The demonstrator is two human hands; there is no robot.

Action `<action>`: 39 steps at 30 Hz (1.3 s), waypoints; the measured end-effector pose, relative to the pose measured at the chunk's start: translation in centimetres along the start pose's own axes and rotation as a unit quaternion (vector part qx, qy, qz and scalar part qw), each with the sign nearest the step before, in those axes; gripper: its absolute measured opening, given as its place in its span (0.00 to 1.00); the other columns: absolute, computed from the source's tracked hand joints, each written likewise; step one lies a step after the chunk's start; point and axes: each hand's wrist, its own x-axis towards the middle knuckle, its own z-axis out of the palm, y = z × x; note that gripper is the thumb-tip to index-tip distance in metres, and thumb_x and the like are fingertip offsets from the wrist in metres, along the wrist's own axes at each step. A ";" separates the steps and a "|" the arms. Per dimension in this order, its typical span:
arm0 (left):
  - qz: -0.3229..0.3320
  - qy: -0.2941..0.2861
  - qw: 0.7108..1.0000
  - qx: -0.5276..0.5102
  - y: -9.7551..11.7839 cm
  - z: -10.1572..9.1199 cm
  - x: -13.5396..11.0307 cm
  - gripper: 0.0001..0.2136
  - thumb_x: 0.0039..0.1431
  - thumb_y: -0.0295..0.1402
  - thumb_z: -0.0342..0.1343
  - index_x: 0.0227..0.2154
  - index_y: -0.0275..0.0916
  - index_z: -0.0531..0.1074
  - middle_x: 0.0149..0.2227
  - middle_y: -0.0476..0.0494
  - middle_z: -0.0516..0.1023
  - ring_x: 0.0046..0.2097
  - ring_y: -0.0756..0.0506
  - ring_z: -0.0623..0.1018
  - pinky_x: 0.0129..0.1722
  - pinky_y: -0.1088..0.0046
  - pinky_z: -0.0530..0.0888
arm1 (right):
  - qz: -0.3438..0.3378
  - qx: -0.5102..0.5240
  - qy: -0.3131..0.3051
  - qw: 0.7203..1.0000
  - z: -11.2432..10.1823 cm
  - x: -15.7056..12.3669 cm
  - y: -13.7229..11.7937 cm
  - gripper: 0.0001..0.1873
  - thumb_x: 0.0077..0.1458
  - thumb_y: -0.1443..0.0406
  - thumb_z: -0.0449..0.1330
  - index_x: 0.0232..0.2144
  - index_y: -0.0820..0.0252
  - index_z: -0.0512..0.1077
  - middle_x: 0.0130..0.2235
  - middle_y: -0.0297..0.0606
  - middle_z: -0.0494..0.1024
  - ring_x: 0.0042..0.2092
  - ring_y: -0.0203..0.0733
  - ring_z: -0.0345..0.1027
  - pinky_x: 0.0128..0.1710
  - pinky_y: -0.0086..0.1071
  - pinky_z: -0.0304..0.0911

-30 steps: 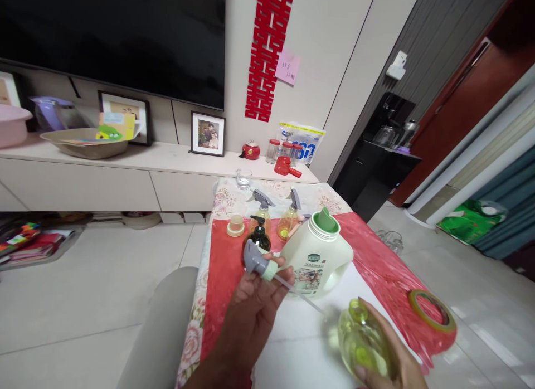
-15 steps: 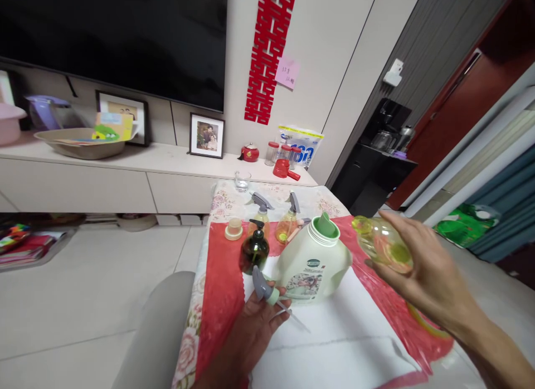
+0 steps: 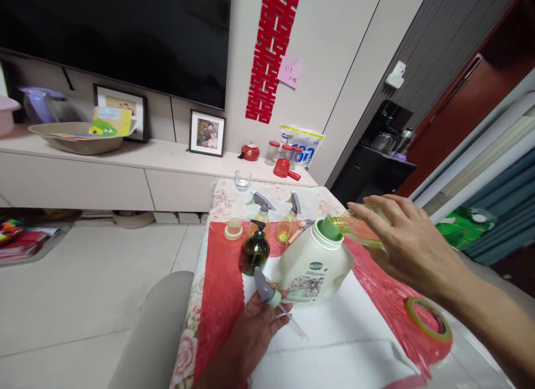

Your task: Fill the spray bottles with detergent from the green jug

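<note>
My right hand (image 3: 407,247) is closed round a clear yellow-green bottle (image 3: 359,228) with no head on it. The bottle lies tipped on its side, its mouth against the green spout of the big pale-green jug (image 3: 314,263) standing mid-table. My left hand (image 3: 253,330) rests low on the white sheet (image 3: 338,333), fingers closed on a grey spray head (image 3: 267,288) with a green collar and a thin tube trailing to the right.
A dark green pump bottle (image 3: 254,249), two spray bottles (image 3: 262,216) (image 3: 289,219), a cream cap (image 3: 234,228) and a glass (image 3: 242,180) stand further back. A tape roll (image 3: 429,319) lies on the red cloth (image 3: 217,294) at right. A grey chair back (image 3: 152,333) is near left.
My right hand lifted the headless bottle from low right up and over, then tipped its mouth onto the jug's spout. My left hand lowered the spray head toward the white sheet.
</note>
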 end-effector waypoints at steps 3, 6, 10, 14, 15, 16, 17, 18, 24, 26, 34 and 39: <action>-0.005 -0.002 1.000 -0.010 0.0 0.1 0.0 0.21 0.47 0.30 0.75 0.43 0.43 0.76 0.43 0.44 0.82 0.44 0.43 0.82 0.47 0.65 0.75 | -0.021 -0.030 -0.004 0.999 -0.2 0.6 0.4 0.30 0.56 0.71 0.55 0.62 0.58 0.63 0.58 0.50 0.68 0.56 0.59 0.62 0.47 0.47 0.65; -0.011 0.008 1.000 -0.006 0.3 0.4 -0.2 0.20 0.46 0.28 0.75 0.43 0.43 0.76 0.43 0.45 0.82 0.43 0.44 0.82 0.46 0.66 0.75 | -0.050 -0.060 -0.009 0.997 -0.7 1.2 0.6 0.28 0.58 0.73 0.53 0.61 0.56 0.64 0.58 0.49 0.68 0.57 0.58 0.62 0.47 0.46 0.63; -0.011 0.005 1.000 -0.007 0.4 0.6 -0.3 0.21 0.46 0.30 0.75 0.43 0.42 0.76 0.44 0.44 0.82 0.43 0.43 0.82 0.47 0.65 0.75 | -0.077 -0.086 -0.017 0.993 -1.5 1.9 0.8 0.25 0.60 0.72 0.53 0.59 0.54 0.65 0.59 0.50 0.67 0.57 0.58 0.63 0.47 0.46 0.63; -0.014 0.006 1.000 -0.011 0.3 0.4 -0.2 0.22 0.43 0.31 0.76 0.42 0.42 0.76 0.43 0.44 0.82 0.43 0.42 0.82 0.47 0.64 0.74 | -0.091 -0.106 -0.026 0.990 -2.0 2.4 0.6 0.25 0.62 0.71 0.53 0.60 0.52 0.65 0.59 0.50 0.67 0.59 0.59 0.61 0.47 0.48 0.62; -0.015 0.005 1.000 -0.011 0.2 0.3 -0.2 0.22 0.44 0.31 0.76 0.42 0.43 0.77 0.43 0.44 0.82 0.43 0.42 0.82 0.47 0.64 0.74 | -0.096 -0.109 -0.025 0.989 -2.1 2.5 0.6 0.24 0.63 0.71 0.52 0.60 0.53 0.66 0.59 0.50 0.67 0.59 0.60 0.61 0.48 0.48 0.62; -0.016 0.002 1.000 -0.010 0.2 0.2 -0.2 0.20 0.45 0.30 0.76 0.42 0.43 0.77 0.43 0.45 0.82 0.43 0.42 0.82 0.47 0.64 0.74 | -0.100 -0.112 -0.026 0.988 -2.2 2.6 0.5 0.23 0.64 0.70 0.52 0.59 0.53 0.66 0.58 0.50 0.67 0.59 0.60 0.60 0.48 0.49 0.62; -0.016 -0.001 1.000 -0.008 0.2 0.2 -0.3 0.19 0.46 0.30 0.75 0.42 0.44 0.77 0.43 0.45 0.82 0.44 0.42 0.82 0.47 0.64 0.74 | -0.102 -0.113 -0.026 0.988 -2.3 2.7 0.4 0.22 0.65 0.70 0.51 0.59 0.54 0.67 0.58 0.50 0.68 0.59 0.61 0.60 0.48 0.49 0.61; -0.016 -0.003 1.000 -0.004 0.2 0.2 -0.3 0.18 0.48 0.30 0.74 0.42 0.44 0.78 0.43 0.45 0.82 0.44 0.42 0.81 0.48 0.64 0.74 | -0.106 -0.113 -0.027 0.988 -2.4 2.9 0.3 0.21 0.65 0.69 0.50 0.58 0.54 0.67 0.57 0.50 0.68 0.59 0.61 0.60 0.48 0.50 0.61; -0.014 -0.001 1.000 -0.001 0.2 0.1 -0.3 0.17 0.50 0.28 0.73 0.42 0.45 0.78 0.45 0.45 0.82 0.45 0.43 0.82 0.49 0.64 0.74 | -0.133 -0.100 -0.023 0.986 -2.8 3.6 0.2 0.20 0.66 0.71 0.49 0.56 0.54 0.69 0.59 0.51 0.68 0.60 0.62 0.61 0.49 0.52 0.61; -0.014 0.003 1.000 -0.005 0.3 0.2 -0.3 0.17 0.49 0.29 0.73 0.42 0.44 0.78 0.44 0.45 0.82 0.45 0.42 0.82 0.48 0.64 0.74 | -0.138 -0.103 -0.020 0.985 -3.0 3.8 0.1 0.20 0.66 0.72 0.50 0.56 0.55 0.69 0.59 0.51 0.68 0.61 0.62 0.60 0.50 0.53 0.61; -0.015 -0.001 1.000 -0.007 0.4 0.5 -0.2 0.17 0.47 0.30 0.75 0.40 0.45 0.79 0.44 0.46 0.82 0.45 0.42 0.81 0.48 0.64 0.73 | -0.159 -0.101 -0.014 0.982 -3.9 4.4 -0.7 0.22 0.63 0.76 0.50 0.56 0.60 0.69 0.58 0.52 0.69 0.62 0.62 0.59 0.53 0.56 0.61; -0.016 -0.006 1.000 -0.012 0.2 0.3 -0.3 0.17 0.47 0.32 0.75 0.40 0.44 0.79 0.44 0.45 0.81 0.44 0.42 0.81 0.48 0.62 0.73 | -0.147 -0.103 -0.021 0.984 -4.2 4.6 -0.9 0.23 0.61 0.78 0.51 0.55 0.57 0.69 0.57 0.47 0.71 0.62 0.57 0.60 0.55 0.56 0.61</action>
